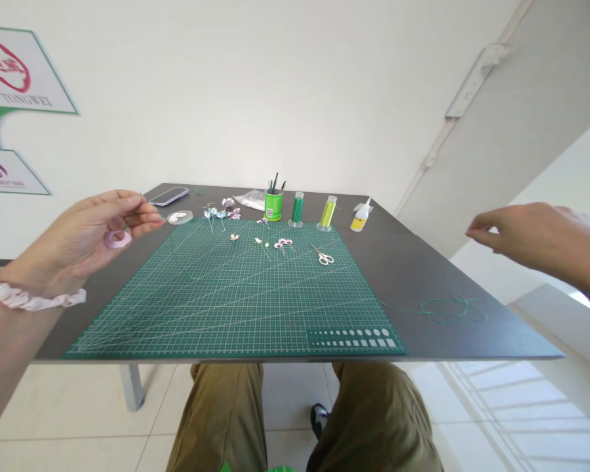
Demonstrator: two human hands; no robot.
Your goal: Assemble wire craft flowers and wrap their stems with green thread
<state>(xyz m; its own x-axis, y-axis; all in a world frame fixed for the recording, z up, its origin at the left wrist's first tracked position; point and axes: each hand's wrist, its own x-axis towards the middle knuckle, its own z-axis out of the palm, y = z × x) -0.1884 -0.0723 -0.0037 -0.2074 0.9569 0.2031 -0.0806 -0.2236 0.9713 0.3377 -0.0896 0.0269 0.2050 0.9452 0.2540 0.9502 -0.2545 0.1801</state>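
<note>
My left hand point(96, 229) raised at table's left, thumb and forefinger pinched together; pink loop point(118, 238) held there, below the pinch; my right hand point(535, 237) raised opposite, fingertips together; anything between them, I cannot tell.

There are two hands point(96, 229) point(531, 236), two spools point(297, 210) point(328, 213), one bottle point(360, 217), one phone point(169, 196).
</note>
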